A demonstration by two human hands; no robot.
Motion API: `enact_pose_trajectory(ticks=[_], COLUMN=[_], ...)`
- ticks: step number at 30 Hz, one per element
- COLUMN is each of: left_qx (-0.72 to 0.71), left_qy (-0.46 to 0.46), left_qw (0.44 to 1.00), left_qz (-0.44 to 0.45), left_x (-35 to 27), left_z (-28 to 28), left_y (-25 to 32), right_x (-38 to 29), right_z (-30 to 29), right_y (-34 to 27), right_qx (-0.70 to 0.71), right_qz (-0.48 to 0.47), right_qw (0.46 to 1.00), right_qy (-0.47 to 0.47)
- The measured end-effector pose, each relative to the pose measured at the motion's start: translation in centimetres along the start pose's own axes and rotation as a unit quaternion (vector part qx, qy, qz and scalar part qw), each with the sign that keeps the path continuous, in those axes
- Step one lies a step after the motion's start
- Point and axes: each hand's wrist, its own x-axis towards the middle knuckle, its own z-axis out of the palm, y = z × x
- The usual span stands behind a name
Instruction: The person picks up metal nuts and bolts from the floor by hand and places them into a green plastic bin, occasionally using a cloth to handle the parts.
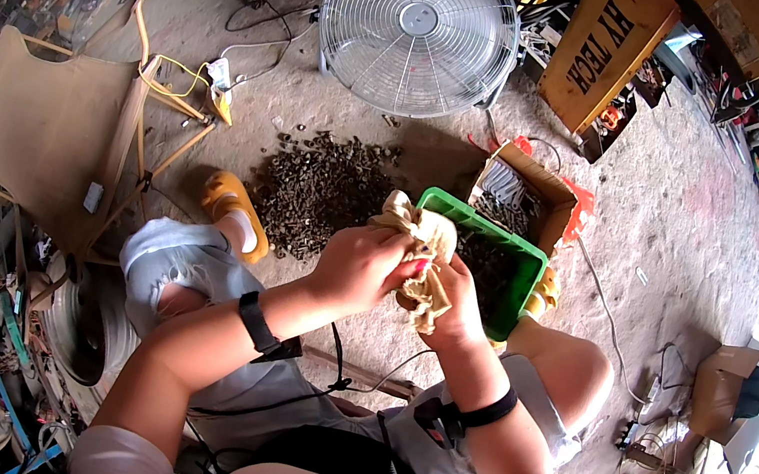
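Observation:
My left hand and my right hand meet in front of me, both gripping a crumpled tan cloth. Whether a small part is wrapped inside the cloth cannot be seen. Just beyond and to the right stands a green plastic crate, partly covered by my right hand, with dark small metal parts in it. On the floor ahead and to the left spreads a pile of small, dark, rusty metal parts, apparently fasteners.
A large metal floor fan stands ahead. Behind the crate, a cardboard box holds metal pieces. A folding canvas chair is at left, a lettered wooden box at far right. A cable crosses the floor on the right.

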Motion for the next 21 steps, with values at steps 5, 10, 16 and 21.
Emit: enact_pose_trajectory(ticks=[5, 10, 16, 21], left_qx=[-0.134, -0.459, -0.020, -0.104], left_qy=[-0.080, 0.005, -0.083, -0.094], left_qw=[0.954, 0.818, 0.996, 0.989], left_qz=[-0.256, -0.347, -0.021, -0.049], left_x=[-0.5, -1.1, 0.3, 0.0], left_z=[1.0, 1.7, -1.3, -0.9], left_y=[-1.0, -1.3, 0.4, -0.1], right_x=[0.6, 0.5, -0.2, -0.3], right_z=[0.7, 0.4, -0.6, 0.2], right_y=[1.5, 1.9, 0.0, 0.1], right_qx=[-0.168, -0.235, 0.002, -0.005], right_qz=[-0.198, -0.262, -0.039, -0.074], right_qw=[0.965, 0.936, 0.999, 0.996], right_qy=[0.035, 0.020, -0.037, -0.056])
